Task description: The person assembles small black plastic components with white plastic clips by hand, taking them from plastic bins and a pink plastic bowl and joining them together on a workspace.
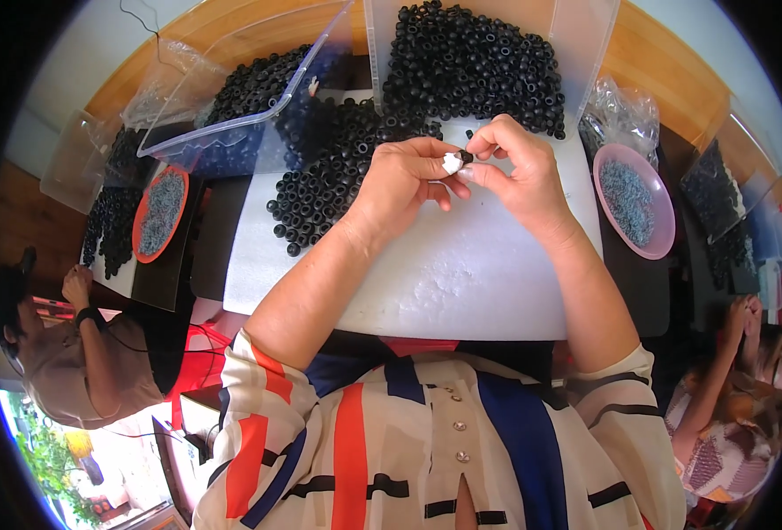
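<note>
**One ring on the fingertips, a mountain still waiting**

Working over the white foam pad (426, 283), both hands raised just above it. Left hand (404, 181) pinching a small white piece (452, 162), fingers closed tight on it. Right hand (514, 172) pressing a small black ring (466, 156) against that white piece, thumb and forefinger together on it. Sitting just beyond the hands, a loose heap of black rings (320, 190) spilling across the pad. Further back, a clear bin (576, 53) packed with more rings, and a second clear tub (258, 106) tilting at left. Flanking the pad, a pink dish (664, 212) and an orange dish (143, 221) of grey bits. Looking early, by this judgement: no finished pile showing anywhere.
</note>
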A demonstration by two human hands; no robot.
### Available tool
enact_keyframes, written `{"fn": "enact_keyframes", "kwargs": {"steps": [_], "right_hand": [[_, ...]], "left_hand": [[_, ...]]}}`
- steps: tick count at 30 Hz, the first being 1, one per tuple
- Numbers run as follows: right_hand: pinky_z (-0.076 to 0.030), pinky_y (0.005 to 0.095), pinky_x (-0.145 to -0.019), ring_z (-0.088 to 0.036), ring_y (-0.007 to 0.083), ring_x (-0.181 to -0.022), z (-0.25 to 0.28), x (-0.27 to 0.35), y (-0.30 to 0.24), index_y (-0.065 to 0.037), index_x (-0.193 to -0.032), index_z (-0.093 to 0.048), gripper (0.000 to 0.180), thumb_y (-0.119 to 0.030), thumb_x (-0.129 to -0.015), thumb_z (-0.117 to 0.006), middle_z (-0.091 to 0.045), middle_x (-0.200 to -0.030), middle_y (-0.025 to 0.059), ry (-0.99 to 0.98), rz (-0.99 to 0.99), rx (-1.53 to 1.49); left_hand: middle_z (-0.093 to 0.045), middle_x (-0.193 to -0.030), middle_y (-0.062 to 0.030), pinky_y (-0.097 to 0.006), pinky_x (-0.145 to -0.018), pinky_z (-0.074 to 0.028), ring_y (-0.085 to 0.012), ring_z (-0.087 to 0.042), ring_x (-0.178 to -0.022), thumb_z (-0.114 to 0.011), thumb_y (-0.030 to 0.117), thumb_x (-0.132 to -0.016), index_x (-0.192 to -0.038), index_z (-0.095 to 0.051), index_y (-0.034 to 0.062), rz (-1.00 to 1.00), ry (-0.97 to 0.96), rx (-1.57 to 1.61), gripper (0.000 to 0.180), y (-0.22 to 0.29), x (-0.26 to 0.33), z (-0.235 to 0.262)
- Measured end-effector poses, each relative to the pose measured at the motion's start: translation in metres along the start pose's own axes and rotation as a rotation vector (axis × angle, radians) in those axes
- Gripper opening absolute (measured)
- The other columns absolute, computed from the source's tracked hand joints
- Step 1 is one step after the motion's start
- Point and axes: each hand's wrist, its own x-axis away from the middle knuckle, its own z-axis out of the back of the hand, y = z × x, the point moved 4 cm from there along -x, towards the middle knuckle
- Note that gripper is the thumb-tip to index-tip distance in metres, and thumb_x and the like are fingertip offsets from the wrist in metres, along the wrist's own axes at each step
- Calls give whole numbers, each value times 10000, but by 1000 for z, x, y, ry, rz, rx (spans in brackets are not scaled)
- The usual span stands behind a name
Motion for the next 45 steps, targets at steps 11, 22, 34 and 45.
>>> {"fn": "enact_keyframes", "kwargs": {"steps": [11,22,34,45], "right_hand": [[-487,305,-613,-597,181,-693,-5,-1,-7,-61,-826,-564,224,-17,-696,-740,-585,-763,33,136,89,41],[-469,311,-588,-563,186,-657,-6,1,-7,-62,-807,-564,242,-6,-665,-751,-553,-740,32,160,193,44],[-496,320,-625,-613,200,-677,-15,2,8,-98,-837,-602,210,-60,-685,-742,-596,-764,35,251,243,183],[-486,205,-704,-563,53,-727,-22,7,28,-19,-888,-604,168,-2,-771,-725,-626,-806,-32,121,172,44]], "left_hand": [[-660,-869,-148,-306,-543,-500,-235,-661,-712,-572,32,-907,-1003,-636,-88,-63,-54,29,167,7,1,-3],[-651,-849,-161,-307,-555,-507,-246,-661,-706,-552,0,-895,-1003,-616,-104,-87,-68,-16,163,9,4,0],[-661,-835,-138,-296,-556,-505,-211,-654,-689,-631,63,-874,-996,-640,-83,-235,-73,-172,190,3,-14,8],[-628,-633,-132,-299,-393,-454,-196,-589,-472,-630,36,-837,-815,-645,-54,-252,-38,-164,94,-4,-19,9]]}}
